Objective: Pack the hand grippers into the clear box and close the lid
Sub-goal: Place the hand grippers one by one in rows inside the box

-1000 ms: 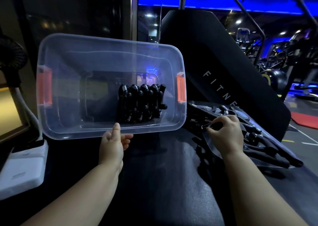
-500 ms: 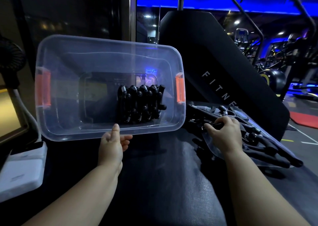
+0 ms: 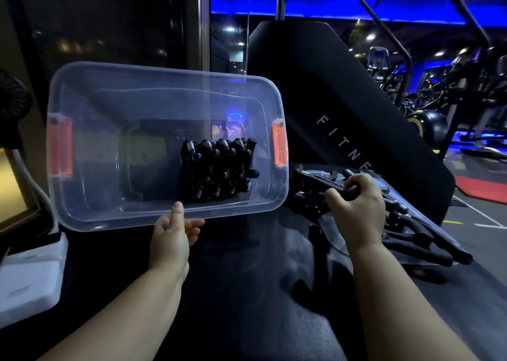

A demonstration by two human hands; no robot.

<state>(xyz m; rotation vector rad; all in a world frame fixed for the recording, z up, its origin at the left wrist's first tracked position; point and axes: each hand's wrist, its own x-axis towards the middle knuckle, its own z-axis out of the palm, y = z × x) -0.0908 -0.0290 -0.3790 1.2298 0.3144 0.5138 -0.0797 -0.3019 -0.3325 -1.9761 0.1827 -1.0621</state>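
Note:
The clear box (image 3: 90, 141) with orange latches is tilted up toward me, its opening facing the camera. Several black hand grippers (image 3: 216, 171) are stacked in its lower right part. My left hand (image 3: 172, 231) grips the box's near rim, thumb on the edge. My right hand (image 3: 356, 209) is closed on the black handle of one hand gripper (image 3: 312, 182) from a pile of loose black grippers (image 3: 417, 237). That pile lies on the clear lid (image 3: 334, 237), which rests flat to the right of the box.
A black padded surface (image 3: 247, 292) lies under both arms. A white device (image 3: 27, 283) sits at the left edge. A black upright pad marked FITNE (image 3: 343, 99) stands behind the lid. Gym machines are in the far right background.
My right hand has tightened on a gripper handle and lifted it slightly from the pile. The box and left hand have stayed almost still.

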